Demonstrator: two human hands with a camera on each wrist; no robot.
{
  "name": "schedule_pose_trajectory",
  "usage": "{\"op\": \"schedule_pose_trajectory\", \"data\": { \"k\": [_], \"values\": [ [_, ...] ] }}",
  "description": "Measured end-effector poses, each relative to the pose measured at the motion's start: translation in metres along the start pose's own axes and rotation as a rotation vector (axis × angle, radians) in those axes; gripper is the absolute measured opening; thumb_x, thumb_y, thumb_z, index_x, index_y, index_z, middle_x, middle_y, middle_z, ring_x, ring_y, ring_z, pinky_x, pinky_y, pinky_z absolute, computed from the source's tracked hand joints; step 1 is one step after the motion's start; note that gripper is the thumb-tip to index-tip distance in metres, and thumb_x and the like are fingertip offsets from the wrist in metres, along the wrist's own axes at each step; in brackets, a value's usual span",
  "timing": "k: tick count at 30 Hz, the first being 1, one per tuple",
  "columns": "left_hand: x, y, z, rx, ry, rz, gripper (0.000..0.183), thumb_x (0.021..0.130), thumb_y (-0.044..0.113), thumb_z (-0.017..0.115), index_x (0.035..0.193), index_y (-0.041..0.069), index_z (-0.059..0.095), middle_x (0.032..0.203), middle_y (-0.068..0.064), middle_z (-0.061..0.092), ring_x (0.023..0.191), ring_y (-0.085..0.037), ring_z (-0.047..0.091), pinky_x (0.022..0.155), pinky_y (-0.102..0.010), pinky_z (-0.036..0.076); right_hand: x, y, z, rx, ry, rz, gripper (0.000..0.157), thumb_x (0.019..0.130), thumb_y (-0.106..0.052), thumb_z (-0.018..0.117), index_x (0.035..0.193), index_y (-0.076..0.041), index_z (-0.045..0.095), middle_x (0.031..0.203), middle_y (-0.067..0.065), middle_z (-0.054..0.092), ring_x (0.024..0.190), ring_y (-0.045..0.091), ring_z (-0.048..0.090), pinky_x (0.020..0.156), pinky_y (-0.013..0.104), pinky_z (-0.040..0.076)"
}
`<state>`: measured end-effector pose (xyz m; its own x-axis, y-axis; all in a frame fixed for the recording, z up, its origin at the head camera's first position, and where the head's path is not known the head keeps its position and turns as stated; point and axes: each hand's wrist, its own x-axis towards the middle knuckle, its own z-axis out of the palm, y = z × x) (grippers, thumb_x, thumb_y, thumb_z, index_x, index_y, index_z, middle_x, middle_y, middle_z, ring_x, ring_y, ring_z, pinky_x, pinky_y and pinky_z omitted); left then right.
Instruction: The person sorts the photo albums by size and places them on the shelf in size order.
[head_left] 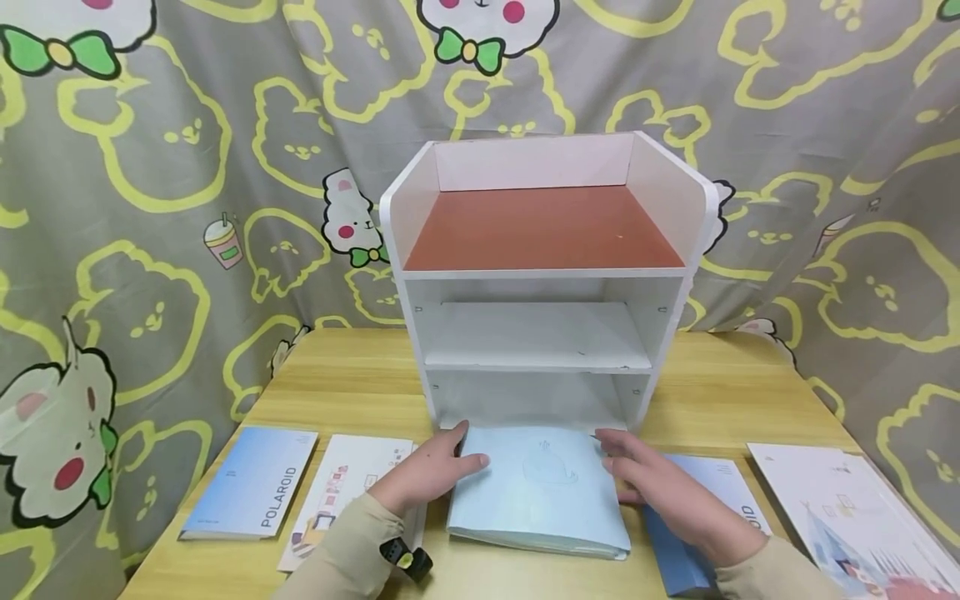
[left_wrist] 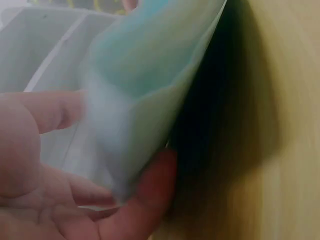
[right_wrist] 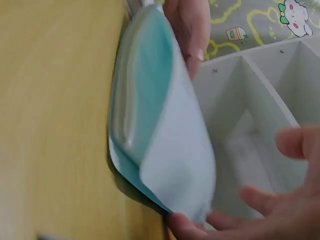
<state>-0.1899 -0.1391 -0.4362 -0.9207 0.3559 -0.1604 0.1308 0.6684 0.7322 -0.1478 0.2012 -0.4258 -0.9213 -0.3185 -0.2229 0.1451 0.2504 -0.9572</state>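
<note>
The left hand holds a pale blue album by its left side, thumb over the cover and fingers around the edge. The right hand has its fingers spread, with fingertips at the album's opposite side (one touches its underside edge). The album thus lies between both hands, at the front of the table, its cover bowed. Just beyond stands a white shelf unit. Toward the table's left edge lie a white album and a blue "POLAROID" album; toward the right edge, another blue album (partly behind the right forearm) and an illustrated white one.
</note>
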Motion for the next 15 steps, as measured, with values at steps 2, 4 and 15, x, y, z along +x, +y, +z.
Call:
{"op": "schedule_pose_trajectory", "data": {
  "k": [2, 4, 15],
  "values": [
    [0.001, -0.002, 0.001, -0.074, 0.003, -0.015, 0.088, 0.098, 0.048, 0.062, 0.158, -0.003, 0.023, 0.162, -0.022, 0.027, 0.148, -0.037, 0.026, 0.118, -0.055, 0.025, 0.003, 0.003, 0.004, 0.088, 0.044, 0.029, 0.058, 0.105, -0.022, 0.050, 0.156, -0.004, 0.029, 0.160, 0.027, 0.025, 0.144, 0.042, 0.030, 0.100, 0.048, 0.050],
    [0.002, -0.004, 0.003, -0.173, 0.014, -0.027, 0.090, 0.097, 0.044, 0.065, 0.160, 0.000, 0.018, 0.164, -0.020, 0.020, 0.150, -0.037, 0.020, 0.120, -0.055, 0.020, 0.005, 0.006, 0.007, 0.155, 0.080, 0.050, 0.058, 0.105, -0.017, 0.049, 0.156, -0.004, 0.027, 0.160, 0.026, 0.025, 0.144, 0.041, 0.030, 0.099, 0.048, 0.050],
    [0.000, -0.003, 0.016, -0.964, -0.119, -0.037, 0.080, 0.099, 0.015, 0.054, 0.162, 0.008, 0.005, 0.135, -0.024, 0.051, 0.101, -0.031, 0.064, 0.082, -0.044, 0.058, 0.012, 0.016, 0.013, 0.312, 0.099, 0.057, 0.066, 0.104, -0.011, 0.042, 0.160, 0.000, 0.009, 0.164, 0.028, -0.002, 0.148, 0.041, 0.008, 0.117, 0.058, 0.021]
  ]
}}
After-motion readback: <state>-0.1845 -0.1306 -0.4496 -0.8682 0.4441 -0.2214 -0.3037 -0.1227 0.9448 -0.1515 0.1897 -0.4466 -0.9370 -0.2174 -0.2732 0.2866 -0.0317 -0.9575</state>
